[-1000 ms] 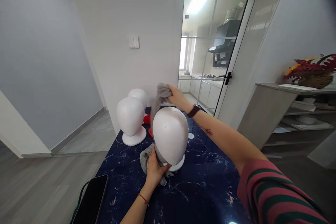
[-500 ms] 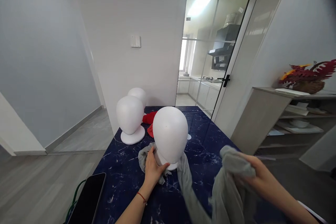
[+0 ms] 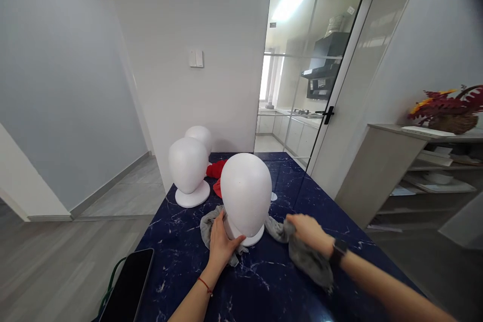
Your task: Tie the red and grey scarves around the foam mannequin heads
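Observation:
A white foam mannequin head (image 3: 245, 192) stands on the dark blue marble table (image 3: 271, 282). A grey cloth (image 3: 306, 257) runs round the back of its base, one end showing at the left and the other lying at the right. My left hand (image 3: 221, 245) is wrapped round the head's neck, pressing the cloth's left end. My right hand (image 3: 308, 231) is closed on the cloth's right end, low over the table.
Two more white foam heads (image 3: 187, 167) stand at the far left with a red cloth (image 3: 218, 170) behind. A black phone (image 3: 127, 287) lies at the near left edge. A glass door (image 3: 313, 70) and a shelf unit (image 3: 415, 171) stand to the right.
My right hand has brought the grey cloth from above the head down past the right side to the table beside the base. My left hand has stayed on the neck.

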Motion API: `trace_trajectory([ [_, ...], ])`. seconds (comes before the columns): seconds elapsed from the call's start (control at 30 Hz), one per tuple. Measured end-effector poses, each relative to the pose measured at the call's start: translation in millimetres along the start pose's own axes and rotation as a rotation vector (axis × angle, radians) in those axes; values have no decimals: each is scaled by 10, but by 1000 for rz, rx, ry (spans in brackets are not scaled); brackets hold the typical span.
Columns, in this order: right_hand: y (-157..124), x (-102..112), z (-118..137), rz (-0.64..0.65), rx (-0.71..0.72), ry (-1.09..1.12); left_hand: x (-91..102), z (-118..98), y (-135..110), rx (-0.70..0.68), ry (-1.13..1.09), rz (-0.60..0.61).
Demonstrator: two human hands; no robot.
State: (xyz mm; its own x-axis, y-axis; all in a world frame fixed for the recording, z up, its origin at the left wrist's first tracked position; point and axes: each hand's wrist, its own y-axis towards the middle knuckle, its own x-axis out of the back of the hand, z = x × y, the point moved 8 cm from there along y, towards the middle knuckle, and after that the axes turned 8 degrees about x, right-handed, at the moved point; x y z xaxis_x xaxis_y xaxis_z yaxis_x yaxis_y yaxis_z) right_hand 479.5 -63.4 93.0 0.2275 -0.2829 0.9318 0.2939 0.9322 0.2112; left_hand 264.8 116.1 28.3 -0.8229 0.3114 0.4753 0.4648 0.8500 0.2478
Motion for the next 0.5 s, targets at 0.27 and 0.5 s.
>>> trace_trajectory([
  [0.27,1947,1467,668,-447,152,29,14,-19,-10,41,-9,32],
  [0.5,1462,1707,2530,-346,854,220,1,-17,17,63,-7,28],
])
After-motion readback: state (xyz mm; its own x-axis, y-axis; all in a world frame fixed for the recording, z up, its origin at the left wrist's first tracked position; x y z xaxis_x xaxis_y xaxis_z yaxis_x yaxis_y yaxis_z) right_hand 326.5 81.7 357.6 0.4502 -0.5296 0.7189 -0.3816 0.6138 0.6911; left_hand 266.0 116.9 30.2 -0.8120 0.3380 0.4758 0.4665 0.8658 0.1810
